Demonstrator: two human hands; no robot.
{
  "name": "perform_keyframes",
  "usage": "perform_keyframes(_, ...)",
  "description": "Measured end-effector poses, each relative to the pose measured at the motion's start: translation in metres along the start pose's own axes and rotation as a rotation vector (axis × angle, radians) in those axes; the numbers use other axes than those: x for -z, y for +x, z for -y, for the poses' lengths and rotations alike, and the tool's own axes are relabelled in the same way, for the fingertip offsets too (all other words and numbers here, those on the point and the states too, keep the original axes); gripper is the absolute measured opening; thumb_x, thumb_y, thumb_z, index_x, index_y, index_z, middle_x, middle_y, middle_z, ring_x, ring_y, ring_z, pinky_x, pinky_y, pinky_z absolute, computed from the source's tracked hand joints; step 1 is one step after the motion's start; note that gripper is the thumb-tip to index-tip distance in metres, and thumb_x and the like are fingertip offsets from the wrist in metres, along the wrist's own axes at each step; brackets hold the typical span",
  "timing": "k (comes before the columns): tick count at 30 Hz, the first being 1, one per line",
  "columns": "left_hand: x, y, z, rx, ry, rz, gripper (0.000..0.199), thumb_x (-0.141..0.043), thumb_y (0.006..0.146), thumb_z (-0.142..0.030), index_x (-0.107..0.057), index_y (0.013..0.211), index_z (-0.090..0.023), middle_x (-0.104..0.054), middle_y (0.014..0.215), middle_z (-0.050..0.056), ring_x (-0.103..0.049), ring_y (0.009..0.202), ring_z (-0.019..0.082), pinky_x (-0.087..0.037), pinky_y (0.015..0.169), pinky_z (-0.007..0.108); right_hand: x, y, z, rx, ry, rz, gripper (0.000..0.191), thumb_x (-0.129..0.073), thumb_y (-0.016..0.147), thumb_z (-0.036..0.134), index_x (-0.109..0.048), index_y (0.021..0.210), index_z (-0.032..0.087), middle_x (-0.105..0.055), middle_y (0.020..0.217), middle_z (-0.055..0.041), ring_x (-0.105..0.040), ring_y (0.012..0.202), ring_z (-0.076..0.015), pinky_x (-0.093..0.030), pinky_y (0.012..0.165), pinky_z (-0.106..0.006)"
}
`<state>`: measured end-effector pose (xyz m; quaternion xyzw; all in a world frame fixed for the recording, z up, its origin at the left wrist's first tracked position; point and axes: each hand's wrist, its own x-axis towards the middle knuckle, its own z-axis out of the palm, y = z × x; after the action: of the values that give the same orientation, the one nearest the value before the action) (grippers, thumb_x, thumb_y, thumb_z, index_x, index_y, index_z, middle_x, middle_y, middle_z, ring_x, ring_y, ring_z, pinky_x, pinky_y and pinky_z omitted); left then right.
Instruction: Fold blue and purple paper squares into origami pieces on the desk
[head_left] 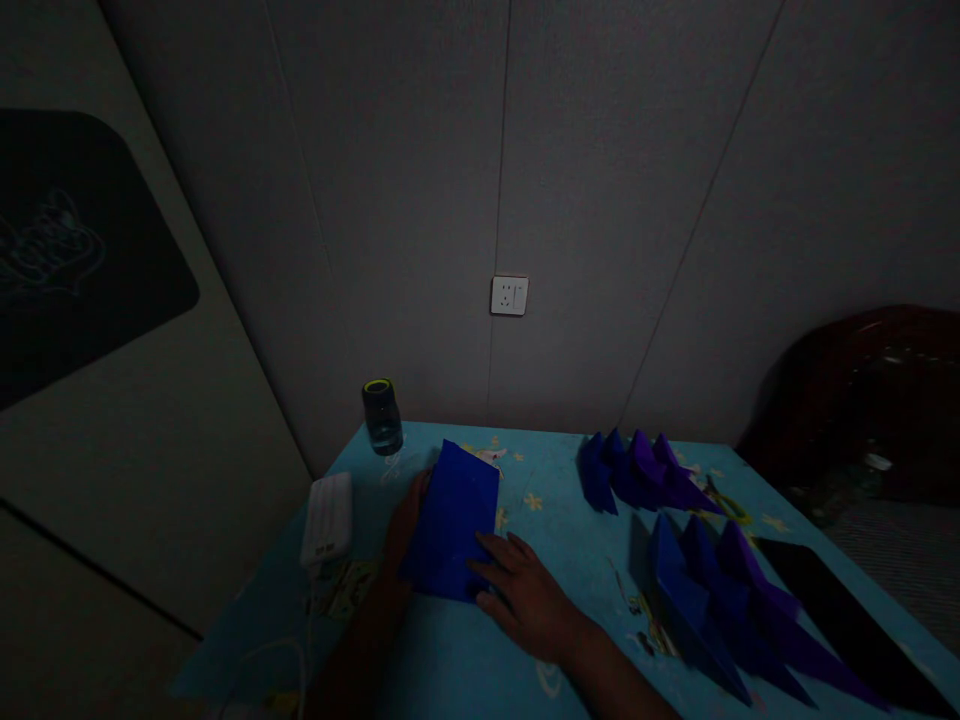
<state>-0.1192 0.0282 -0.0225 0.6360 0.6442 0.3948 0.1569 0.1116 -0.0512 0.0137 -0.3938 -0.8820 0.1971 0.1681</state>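
Note:
A blue sheet of paper (456, 520) is tilted over the light blue patterned tablecloth, near the table's middle. My left hand (405, 520) is at the sheet's left edge, its fingers partly hidden behind the paper. My right hand (525, 595) has its fingers spread, and the fingertips touch the lower right part of the sheet. Folded blue and purple paper shapes stand to the right: one row at the back (637, 475) and a larger row nearer the front (720, 600).
A dark bottle (383, 418) stands at the back left, with a white power bank (328, 518) in front of it. Scissors with yellow-green handles (731, 507) and a long black object (832, 610) lie on the right. A wall socket (509, 296) is behind.

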Motion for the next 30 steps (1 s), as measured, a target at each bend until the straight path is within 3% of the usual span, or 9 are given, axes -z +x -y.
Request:
perform_keyframes(4,0.012,0.008,-0.004,0.078,-0.082,-0.187,0.039,-0.028,0.101,-0.033,-0.052,0.127,-0.018,-0.070,0.108,0.010,-0.068,0.098,0.023,-0.053,0.088,0.040,0.009,-0.002,0.003,-0.024,-0.046,0.014,0.035,-0.045,0.099,0.040,-0.062,0.128,0.032,-0.051,0.145,-0.0058,-0.041,0.138,-0.0262,-0.020,0.116,-0.057)
perform_keyframes(7,0.018,0.008,-0.008,0.065,-0.144,-0.325,0.039,-0.031,0.099,-0.039,-0.056,0.120,-0.018,-0.071,0.110,0.010,-0.067,0.103,0.024,-0.052,0.091,0.040,0.014,-0.002,0.002,-0.027,-0.079,-0.021,0.030,-0.045,0.100,0.038,-0.068,0.118,0.031,-0.060,0.137,-0.0036,-0.045,0.134,-0.0248,-0.020,0.117,-0.054)
perform_keyframes(10,0.017,0.006,-0.009,-0.037,-0.091,-0.370,0.036,-0.037,0.096,-0.039,-0.058,0.117,-0.017,-0.068,0.115,0.012,-0.064,0.108,0.025,-0.050,0.096,0.042,0.015,-0.002,-0.004,-0.054,-0.133,-0.091,0.026,-0.048,0.099,0.033,-0.071,0.110,0.029,-0.068,0.125,-0.0031,-0.050,0.130,-0.0246,-0.021,0.116,-0.053)
perform_keyframes(12,0.011,0.004,-0.009,-0.155,0.004,-0.320,0.033,-0.043,0.093,-0.036,-0.058,0.117,-0.018,-0.066,0.117,0.013,-0.061,0.112,0.026,-0.047,0.101,0.045,0.015,-0.002,-0.010,-0.084,-0.177,-0.144,0.023,-0.051,0.097,0.029,-0.071,0.108,0.025,-0.070,0.119,-0.0051,-0.053,0.126,-0.0255,-0.022,0.115,-0.053)
perform_keyframes(15,-0.002,-0.001,-0.004,-0.325,0.163,-0.116,0.031,-0.049,0.090,-0.029,-0.060,0.117,-0.018,-0.064,0.119,0.013,-0.058,0.114,0.027,-0.044,0.103,0.046,0.014,-0.002,-0.019,-0.135,-0.198,-0.199,0.021,-0.052,0.096,0.025,-0.071,0.104,0.022,-0.070,0.114,-0.0070,-0.057,0.119,-0.0249,-0.031,0.110,-0.049)
perform_keyframes(19,-0.017,-0.009,0.001,-0.373,0.304,0.066,0.030,-0.050,0.090,-0.027,-0.063,0.115,-0.017,-0.061,0.122,0.015,-0.058,0.115,0.028,-0.045,0.102,0.046,0.010,-0.003,-0.025,-0.132,-0.130,-0.211,0.023,-0.050,0.096,0.026,-0.070,0.107,0.023,-0.070,0.112,-0.0060,-0.060,0.112,-0.0218,-0.041,0.101,-0.040)
perform_keyframes(24,-0.023,-0.013,0.003,-0.375,0.362,0.094,0.033,-0.046,0.094,-0.029,-0.061,0.118,-0.014,-0.058,0.126,0.017,-0.055,0.119,0.028,-0.043,0.105,0.046,0.004,-0.002,-0.024,-0.117,0.030,-0.243,0.031,-0.051,0.096,0.035,-0.066,0.121,0.024,-0.067,0.123,-0.0096,-0.056,0.121,-0.0253,-0.039,0.106,-0.044)
perform_keyframes(30,-0.024,-0.014,-0.003,-0.374,0.478,0.078,0.032,-0.044,0.095,-0.027,-0.061,0.119,-0.015,-0.059,0.124,0.016,-0.056,0.115,0.028,-0.044,0.102,0.044,0.005,-0.002,-0.017,-0.120,0.458,-0.267,0.045,-0.049,0.096,0.045,-0.057,0.134,0.021,-0.053,0.143,-0.0127,-0.049,0.132,-0.0258,-0.038,0.111,-0.046)
